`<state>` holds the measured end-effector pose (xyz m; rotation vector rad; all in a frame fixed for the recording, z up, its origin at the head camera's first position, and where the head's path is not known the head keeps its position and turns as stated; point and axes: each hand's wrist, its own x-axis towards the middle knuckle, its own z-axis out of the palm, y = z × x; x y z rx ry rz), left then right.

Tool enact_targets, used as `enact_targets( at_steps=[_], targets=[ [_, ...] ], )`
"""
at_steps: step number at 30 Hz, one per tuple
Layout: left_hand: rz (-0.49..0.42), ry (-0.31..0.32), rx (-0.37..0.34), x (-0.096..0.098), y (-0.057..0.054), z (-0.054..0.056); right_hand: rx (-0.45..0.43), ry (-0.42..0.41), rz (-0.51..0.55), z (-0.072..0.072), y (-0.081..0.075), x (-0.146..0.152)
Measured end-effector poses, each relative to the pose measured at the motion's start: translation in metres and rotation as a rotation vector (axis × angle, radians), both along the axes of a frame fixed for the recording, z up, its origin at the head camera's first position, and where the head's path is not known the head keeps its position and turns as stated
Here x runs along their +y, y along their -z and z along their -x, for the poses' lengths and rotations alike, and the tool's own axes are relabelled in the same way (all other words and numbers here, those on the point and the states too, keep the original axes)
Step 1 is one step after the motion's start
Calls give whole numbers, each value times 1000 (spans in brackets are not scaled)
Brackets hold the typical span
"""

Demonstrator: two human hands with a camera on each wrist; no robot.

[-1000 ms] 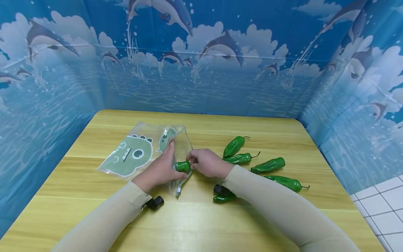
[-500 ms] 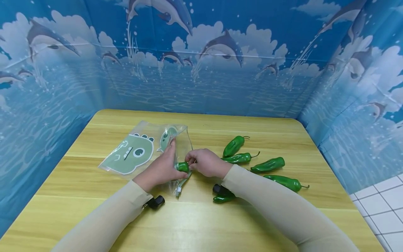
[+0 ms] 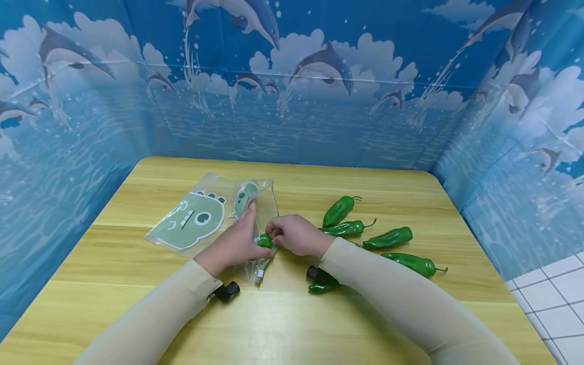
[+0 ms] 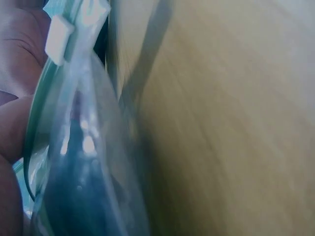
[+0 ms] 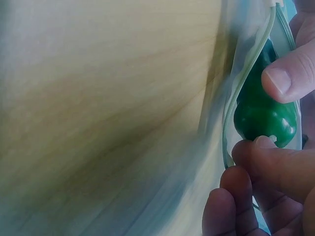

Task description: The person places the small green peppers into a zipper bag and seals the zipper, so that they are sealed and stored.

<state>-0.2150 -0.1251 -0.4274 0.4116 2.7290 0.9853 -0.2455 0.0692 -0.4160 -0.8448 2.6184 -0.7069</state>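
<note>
A clear slider bag (image 3: 189, 220) with green monster prints lies left of centre in the head view, its mouth toward the right. My left hand (image 3: 233, 244) holds the mouth apart, thumb at the near edge. Just inside that opening sits a green pepper (image 3: 264, 241), blunt end outward. Fingertips of my right hand (image 3: 298, 235) pinch the pepper's stem end; the right wrist view has this pepper (image 5: 268, 115) between the bag's rims, left thumb against it. The left wrist view shows the white slider (image 4: 59, 40) and a dark shape through the plastic.
Several green peppers lie on the wooden table (image 3: 274, 324) to the right, among them one at the back (image 3: 338, 211), a stemless-looking one (image 3: 389, 238) and one partly under the right forearm (image 3: 324, 287). A blue dolphin-print curtain (image 3: 292, 121) surrounds the table's back and sides.
The pepper has slid left, deeper into the bag, with less of it showing. My right hand has followed it slightly left. The left hand keeps its hold on the bag.
</note>
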Motion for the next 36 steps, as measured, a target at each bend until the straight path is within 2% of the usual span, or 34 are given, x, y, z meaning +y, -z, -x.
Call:
enact_targets(
  at_steps=[9, 22, 28, 36],
  targets=[
    [6, 5, 13, 1, 0, 1, 8, -24, -3, 1, 1, -3],
    [2, 2, 11, 3, -2, 2, -52, -93, 11, 2, -1, -1],
    [7, 9, 11, 0, 0, 1, -52, -52, 5, 5, -6, 3],
    [95, -9, 11, -3, 4, 2, -29, 13, -17, 6, -20, 18]
  ],
)
